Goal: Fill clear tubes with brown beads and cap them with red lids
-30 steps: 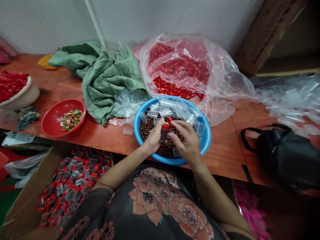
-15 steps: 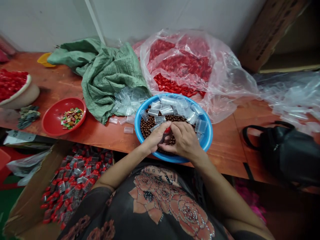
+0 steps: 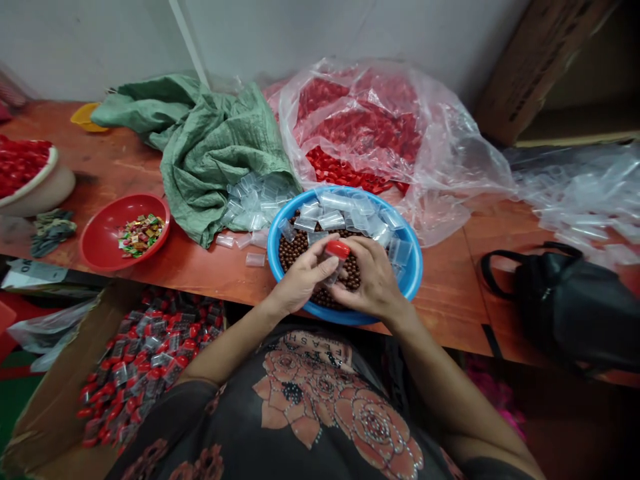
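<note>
A small clear plastic container with a red cap (image 3: 337,249) is between my two hands, over the blue basin. My left hand (image 3: 303,279) grips it from the left, its thumb across the clear side. From the other side my right hand (image 3: 373,279) curls around it, fingertips by the cap and thumb low near the base. Fingers hide part of the container, so its contents are unclear. Below, the blue basin (image 3: 416,270) holds small brown balls (image 3: 291,255) and, toward the back, several clear plastic tubes (image 3: 331,220).
Behind the basin lie a plastic bag of red caps (image 3: 360,133) and a green cloth sack (image 3: 220,147). On the left is a red bowl (image 3: 97,233) with small wrapped pieces. Below stands a box of capped containers (image 3: 145,360). A black bag (image 3: 575,300) sits right.
The red cap, mostly covered by my fingers before, now shows fully and tilted. My left hand has shifted slightly left and my right fingers have spread a little.
</note>
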### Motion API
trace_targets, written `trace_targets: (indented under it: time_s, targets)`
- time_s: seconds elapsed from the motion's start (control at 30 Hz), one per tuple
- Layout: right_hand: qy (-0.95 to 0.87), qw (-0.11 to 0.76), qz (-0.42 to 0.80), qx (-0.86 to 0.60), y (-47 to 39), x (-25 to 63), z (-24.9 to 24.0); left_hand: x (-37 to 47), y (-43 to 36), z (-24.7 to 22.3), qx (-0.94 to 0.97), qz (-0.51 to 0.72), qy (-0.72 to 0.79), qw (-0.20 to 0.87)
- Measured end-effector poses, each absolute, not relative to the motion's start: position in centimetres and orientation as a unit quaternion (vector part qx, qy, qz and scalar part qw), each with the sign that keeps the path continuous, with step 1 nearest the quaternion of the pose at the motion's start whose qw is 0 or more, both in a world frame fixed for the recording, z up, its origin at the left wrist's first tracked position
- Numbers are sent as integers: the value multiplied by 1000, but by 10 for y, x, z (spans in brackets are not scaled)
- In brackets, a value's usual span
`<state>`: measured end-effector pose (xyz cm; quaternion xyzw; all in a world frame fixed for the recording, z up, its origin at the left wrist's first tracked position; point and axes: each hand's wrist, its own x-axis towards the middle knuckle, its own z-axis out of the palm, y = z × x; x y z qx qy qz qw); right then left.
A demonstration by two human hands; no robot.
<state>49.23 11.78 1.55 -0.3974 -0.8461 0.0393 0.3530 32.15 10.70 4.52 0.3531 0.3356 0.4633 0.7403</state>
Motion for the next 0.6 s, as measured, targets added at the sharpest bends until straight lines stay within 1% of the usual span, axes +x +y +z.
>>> trace_targets:
  time_s: [0.1,0.17,0.33,0.4,0.53,0.6]
  targets:
    - [-853,339,19,-396,118,492,15,321,104,38,491,487,393,606]
    - [-858,330,4,-393,118,491,14,323,102,30,568,467,416,534]
    - [-873,282,-35,-398,121,487,19,324,99,22,655,430,441,438]
    - [-880,266,-59,-390,123,485,22,324,97,24,659,427,452,424]
    - [-889,257,-110,-363,123,481,21,324,88,22,621,415,467,474]
    - [-889,257,-109,-362,119,476,19,323,84,19,605,416,471,489]
